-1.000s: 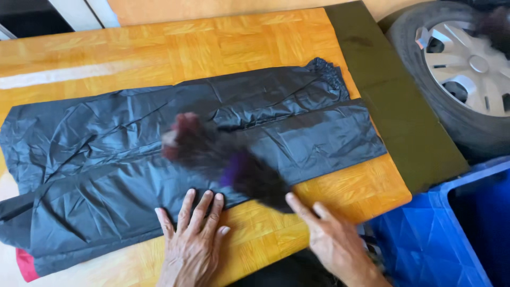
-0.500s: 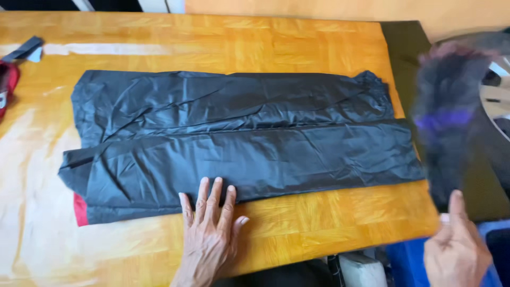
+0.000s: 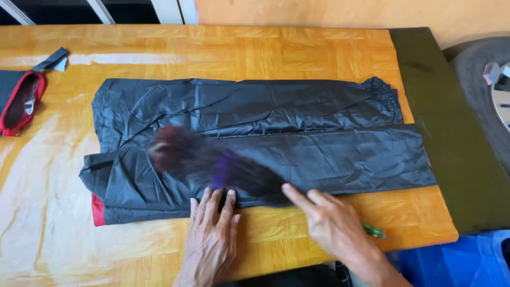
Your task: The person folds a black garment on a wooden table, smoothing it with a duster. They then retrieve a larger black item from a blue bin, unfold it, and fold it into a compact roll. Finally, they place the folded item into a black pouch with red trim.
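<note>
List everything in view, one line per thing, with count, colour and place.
Folded shiny black garment: one, black with red trim, laid across the table's middle.
Blurred dark brush with purple band: one, dark brown and purple, over the garment's near edge.
Wooden table: one, orange-yellow, underneath.
Red-edged pouch: one, far left.
Olive cloth strip: one, table's right end.
Car tyre: one, black, right.
Blue bin: one, lower right.
Left hand: flat, fingers on the garment's edge.
Right hand: holding the brush.

Both arms are bare to the wrist, left hand [image 3: 211, 242] and right hand [image 3: 333, 226] ungloved, without rings
</note>
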